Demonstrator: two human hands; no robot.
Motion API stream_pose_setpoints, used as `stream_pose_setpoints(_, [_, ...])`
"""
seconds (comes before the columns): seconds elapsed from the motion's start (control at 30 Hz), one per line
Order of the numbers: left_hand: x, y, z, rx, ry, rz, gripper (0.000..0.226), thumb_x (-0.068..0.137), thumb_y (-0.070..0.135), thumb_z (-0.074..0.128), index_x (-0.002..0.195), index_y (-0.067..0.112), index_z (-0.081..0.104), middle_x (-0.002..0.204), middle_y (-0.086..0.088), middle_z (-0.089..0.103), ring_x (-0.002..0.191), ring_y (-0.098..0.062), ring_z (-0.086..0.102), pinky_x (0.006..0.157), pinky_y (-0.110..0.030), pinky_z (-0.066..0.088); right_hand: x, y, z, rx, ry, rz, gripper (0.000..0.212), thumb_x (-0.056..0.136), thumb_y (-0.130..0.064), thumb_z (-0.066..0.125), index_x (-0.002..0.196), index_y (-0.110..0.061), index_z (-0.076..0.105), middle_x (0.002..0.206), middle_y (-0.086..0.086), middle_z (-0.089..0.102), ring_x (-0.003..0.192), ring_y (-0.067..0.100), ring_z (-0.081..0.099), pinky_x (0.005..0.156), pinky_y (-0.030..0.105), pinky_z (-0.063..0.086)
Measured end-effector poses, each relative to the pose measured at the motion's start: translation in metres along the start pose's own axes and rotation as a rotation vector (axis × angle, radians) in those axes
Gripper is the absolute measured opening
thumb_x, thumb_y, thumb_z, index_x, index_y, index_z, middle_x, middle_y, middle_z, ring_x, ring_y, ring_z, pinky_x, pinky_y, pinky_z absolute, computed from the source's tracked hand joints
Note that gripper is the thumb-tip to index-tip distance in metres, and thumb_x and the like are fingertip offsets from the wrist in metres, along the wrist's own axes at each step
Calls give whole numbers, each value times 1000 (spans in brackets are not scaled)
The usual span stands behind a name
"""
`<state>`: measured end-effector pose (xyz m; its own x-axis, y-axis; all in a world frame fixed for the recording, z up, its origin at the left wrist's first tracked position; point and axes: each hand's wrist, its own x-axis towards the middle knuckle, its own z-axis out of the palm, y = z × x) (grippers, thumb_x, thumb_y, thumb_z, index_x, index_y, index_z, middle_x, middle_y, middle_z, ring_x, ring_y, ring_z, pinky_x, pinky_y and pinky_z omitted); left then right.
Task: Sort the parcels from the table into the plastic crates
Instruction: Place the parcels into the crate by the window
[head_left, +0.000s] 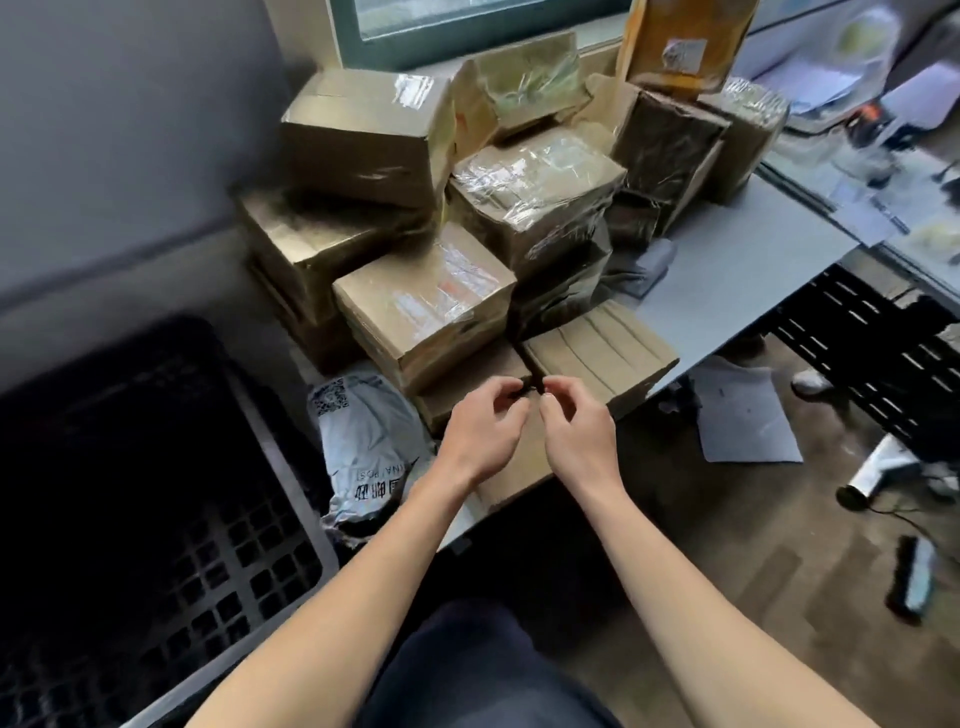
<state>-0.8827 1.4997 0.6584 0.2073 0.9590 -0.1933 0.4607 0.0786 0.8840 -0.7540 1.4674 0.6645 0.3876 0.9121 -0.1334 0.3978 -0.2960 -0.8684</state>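
At eight o'clock the black plastic crate (130, 467) sits open, with a grey plastic mail bag (363, 441) beside the heap of brown cardboard parcels (426, 301) on the grey table (737, 260). The left hand (480, 426) and right hand (571, 423) curl and pinch a small dark bit (532, 388). It looks better to grab a near parcel by both sides and swing left, away from the table edge at four o'clock.

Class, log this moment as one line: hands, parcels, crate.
left hand: fingers curled, above front box | right hand: same, grip unclear | cardboard parcels: piled on table | black crate: beside table
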Motion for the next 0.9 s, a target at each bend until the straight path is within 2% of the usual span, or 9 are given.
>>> stream_pose_setpoints(0.1, [38,13,13,-10,-15,-26,31,100,27,63,130,19,68,123,4,72,113,-10,65,105,-34,51,40,-1,-15,-65,-12,9,26,104,-23,57,129,-21,66,123,-5,67,112,9,61,100,30,49])
stream_pose_setpoints(0.2, [73,27,22,-17,-31,-31,33,101,27,62,133,20,66,125,3,70,114,-10,63,105,-34,51,80,-4,-26,-91,-7,6,27,105,-21,56,129,-19,66,123,-3,66,113,11,61,98,29,49])
stream_pose_setpoints(0.37, [115,45,35,-10,8,-46,35,101,26,61,135,20,65,131,3,68,120,-9,62,103,-24,46,128,2,-34,-117,-67,-7,28,104,-23,56,131,-22,64,128,-4,64,117,12,60,106,39,50])
stream_pose_setpoints(0.43, [128,48,43,-15,39,-75,34,100,25,62,133,21,67,130,3,70,120,-11,63,106,-30,49,146,9,-36,-144,-207,-40,35,102,-22,58,138,-23,60,136,-4,58,127,12,54,113,40,45])
stream_pose_setpoints(0.53, [138,47,53,-10,150,-136,31,99,25,62,128,21,70,124,3,72,117,-13,65,106,-38,50,165,24,-34,-369,-529,-162,55,99,-24,62,152,-22,47,159,4,40,149,20,31,125,38,27])
stream_pose_setpoints(0.63, [136,49,58,-13,271,-215,29,100,22,61,128,19,70,126,2,72,120,-14,64,108,-35,49,170,37,-26,-724,-711,-364,79,97,-40,62,164,-21,24,171,8,14,157,31,5,128,47,13])
stream_pose_setpoints(0.7, [129,51,62,-6,347,-289,30,101,22,61,130,18,69,128,2,71,123,-14,62,109,-33,47,170,41,-23,-897,-785,-465,90,97,-46,61,166,-21,9,172,7,0,158,34,-7,128,50,6])
stream_pose_setpoints(0.77, [119,54,70,2,431,-360,31,101,22,61,130,18,69,128,2,71,123,-15,62,110,-34,47,171,45,-25,-947,-769,-572,87,96,-46,61,165,-27,11,172,8,-1,158,36,-6,127,52,6])
stream_pose_setpoints(0.9, [96,62,92,6,599,-462,25,100,19,62,122,19,72,117,5,73,113,-15,65,104,-33,50,191,61,-44,-862,-747,-654,73,90,-36,67,156,-37,35,172,10,10,157,38,2,125,53,10])
